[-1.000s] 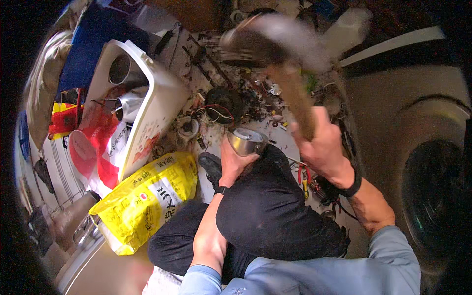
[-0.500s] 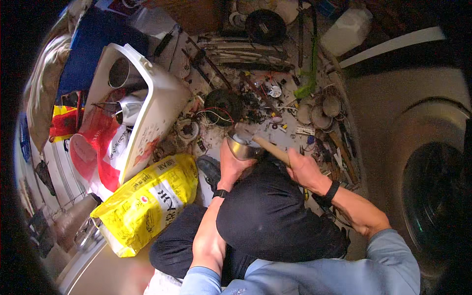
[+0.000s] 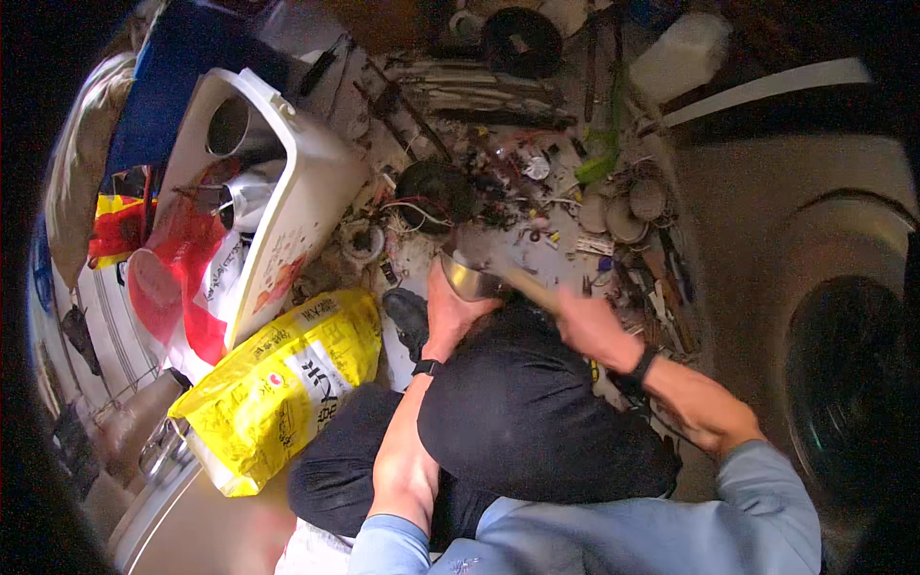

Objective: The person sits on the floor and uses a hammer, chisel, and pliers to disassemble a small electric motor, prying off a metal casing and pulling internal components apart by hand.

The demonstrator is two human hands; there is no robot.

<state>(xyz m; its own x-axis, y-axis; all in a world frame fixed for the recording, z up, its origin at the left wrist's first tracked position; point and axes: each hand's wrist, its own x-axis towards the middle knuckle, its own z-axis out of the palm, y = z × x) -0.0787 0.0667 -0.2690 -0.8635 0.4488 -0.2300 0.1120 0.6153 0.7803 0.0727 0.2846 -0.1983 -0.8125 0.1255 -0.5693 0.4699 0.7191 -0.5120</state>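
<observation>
Above my raised knee, my left hand (image 3: 456,314) is closed around a short, shiny metal cylinder (image 3: 470,282), gold and silver in tone. My right hand (image 3: 596,328) grips the pale wooden handle (image 3: 530,287) of what looks like a hammer. Its grey head is smeared by motion and lies over the cylinder's far rim; whether it touches the metal I cannot tell. The right hand itself is blurred too.
Scraps, wires and a dark round coil (image 3: 434,196) litter the floor ahead. On the left stand a white plastic bin (image 3: 311,182) holding metal parts and a yellow printed bag (image 3: 278,393). A front-loading washing machine (image 3: 757,230) is on the right.
The hammer and my right hand have become blurred with motion, shifted slightly downward and to the right. My left hand keeps the metal cylinder in nearly the same place.
</observation>
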